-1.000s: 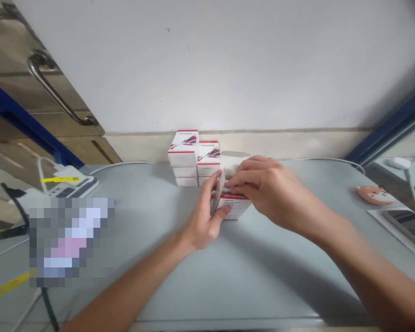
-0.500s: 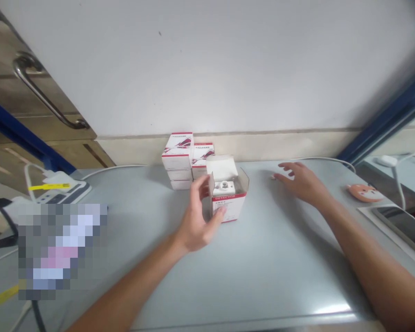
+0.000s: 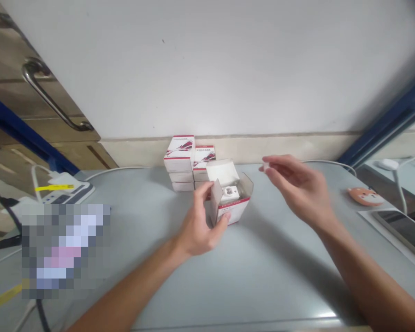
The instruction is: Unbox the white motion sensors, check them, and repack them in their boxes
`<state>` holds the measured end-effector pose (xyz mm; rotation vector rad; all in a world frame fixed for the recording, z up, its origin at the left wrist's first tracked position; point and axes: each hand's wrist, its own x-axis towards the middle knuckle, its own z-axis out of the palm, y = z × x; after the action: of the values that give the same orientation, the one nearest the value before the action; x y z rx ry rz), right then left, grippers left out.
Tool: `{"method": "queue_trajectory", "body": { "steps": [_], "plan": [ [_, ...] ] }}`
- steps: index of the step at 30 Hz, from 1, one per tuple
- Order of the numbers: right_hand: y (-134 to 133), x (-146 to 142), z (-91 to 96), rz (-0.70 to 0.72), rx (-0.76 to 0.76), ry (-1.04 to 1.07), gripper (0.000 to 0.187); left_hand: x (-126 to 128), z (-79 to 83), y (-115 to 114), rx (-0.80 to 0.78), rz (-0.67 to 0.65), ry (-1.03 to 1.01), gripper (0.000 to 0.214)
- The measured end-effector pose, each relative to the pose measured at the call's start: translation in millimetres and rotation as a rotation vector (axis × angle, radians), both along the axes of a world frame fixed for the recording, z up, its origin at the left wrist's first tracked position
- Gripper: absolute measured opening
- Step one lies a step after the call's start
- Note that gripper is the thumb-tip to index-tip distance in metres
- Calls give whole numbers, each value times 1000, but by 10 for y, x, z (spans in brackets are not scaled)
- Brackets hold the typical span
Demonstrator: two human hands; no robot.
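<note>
The left hand (image 3: pixel 200 226) grips the open box (image 3: pixel 233 211) by its raised flap, curled closely around it. The box stands on the surface (image 3: pixel 280 281). To the box's right, the right hand (image 3: pixel 297 191) is partly closed, pinching a small white piece (image 3: pixel 265 166). Stacked boxes (image 3: pixel 180 161) stand just behind the open box, and a white fitting (image 3: pixel 230 190) sits inside it.

We face a white painted wall (image 3: pixel 207 69) with a cream skirting band (image 3: pixel 269 150) along its foot, a wood-grain door (image 3: pixel 10 50) with a steel pull handle (image 3: pixel 50 97) at left, blue metal frame bars (image 3: pixel 383 127) either side, and a pale grey tabletop (image 3: pixel 280 286) below
</note>
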<state>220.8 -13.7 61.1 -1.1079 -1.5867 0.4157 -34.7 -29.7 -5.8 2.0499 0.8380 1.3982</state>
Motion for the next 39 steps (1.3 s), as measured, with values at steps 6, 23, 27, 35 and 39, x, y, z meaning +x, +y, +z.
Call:
{"method": "queue_trajectory", "body": {
  "steps": [6, 23, 27, 35, 39],
  "plan": [
    [-173, -301, 213, 231, 151, -264, 15, -5, 14, 0, -25, -21, -27, 77],
    [-206, -233, -58, 219, 160, -253, 39, -23, 42, 26, -5, -65, -54, 73],
    [-176, -318, -229, 227, 89, -160, 29, -48, 13, 76, 93, -73, -85, 72],
    [-180, -301, -241, 369, 26, -97, 14, -107, 140, 64, 71, -117, 55, 47],
    [-186, -343, -285, 386, 1, -4, 12, -72, 138, 45, 46, -95, 47, 46]
  ]
}}
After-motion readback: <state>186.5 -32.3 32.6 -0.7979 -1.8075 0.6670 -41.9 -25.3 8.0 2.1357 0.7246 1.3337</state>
